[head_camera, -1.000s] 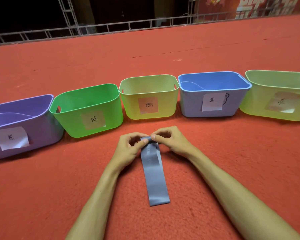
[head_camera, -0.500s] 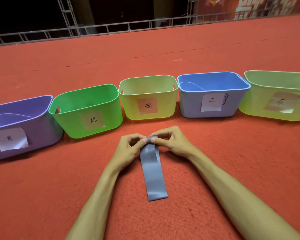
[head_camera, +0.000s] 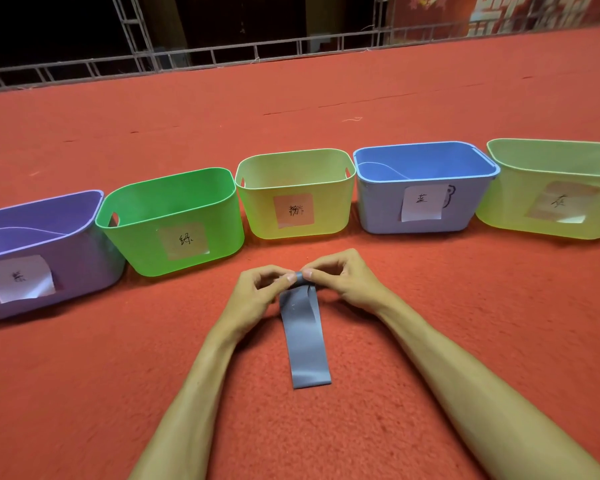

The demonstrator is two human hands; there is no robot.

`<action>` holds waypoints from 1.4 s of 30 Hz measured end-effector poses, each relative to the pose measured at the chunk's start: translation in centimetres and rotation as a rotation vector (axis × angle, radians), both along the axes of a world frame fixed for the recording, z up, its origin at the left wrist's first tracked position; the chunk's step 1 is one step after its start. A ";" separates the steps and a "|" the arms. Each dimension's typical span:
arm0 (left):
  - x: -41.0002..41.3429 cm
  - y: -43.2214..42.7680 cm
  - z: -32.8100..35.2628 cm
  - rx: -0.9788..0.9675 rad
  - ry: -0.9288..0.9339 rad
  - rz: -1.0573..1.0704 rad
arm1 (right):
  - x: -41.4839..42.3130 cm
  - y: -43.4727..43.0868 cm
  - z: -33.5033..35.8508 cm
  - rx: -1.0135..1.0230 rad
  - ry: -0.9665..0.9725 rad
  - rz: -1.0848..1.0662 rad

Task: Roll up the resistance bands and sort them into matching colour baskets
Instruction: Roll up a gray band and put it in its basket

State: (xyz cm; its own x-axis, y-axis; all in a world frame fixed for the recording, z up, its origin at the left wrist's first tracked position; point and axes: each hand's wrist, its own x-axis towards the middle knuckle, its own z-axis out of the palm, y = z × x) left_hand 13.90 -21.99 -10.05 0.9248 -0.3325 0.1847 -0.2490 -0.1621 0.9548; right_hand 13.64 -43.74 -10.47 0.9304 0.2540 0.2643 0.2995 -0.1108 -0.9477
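Observation:
A grey-blue resistance band lies flat on the red carpet, its far end curled into a small roll. My left hand and my right hand pinch that roll from either side, thumbs meeting on it. Behind them stand five labelled baskets in a row: purple, green, yellow, blue and pale green at the far right. The band's near end rests loose toward me.
Red carpet spreads around the band and baskets. A metal truss rail runs along the far edge of the carpet, with darkness behind it.
The roll at the far end has grown a little, and the flat part of the band has become shorter, its near end drawn toward my hands.

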 end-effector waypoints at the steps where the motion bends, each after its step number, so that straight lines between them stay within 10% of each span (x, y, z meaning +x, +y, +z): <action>1: 0.1 -0.1 -0.1 0.011 0.011 -0.004 | 0.0 0.0 0.0 0.004 -0.010 0.009; 42: -0.4 0.4 0.0 -0.027 -0.008 -0.025 | -0.2 0.0 0.3 -0.027 0.050 0.030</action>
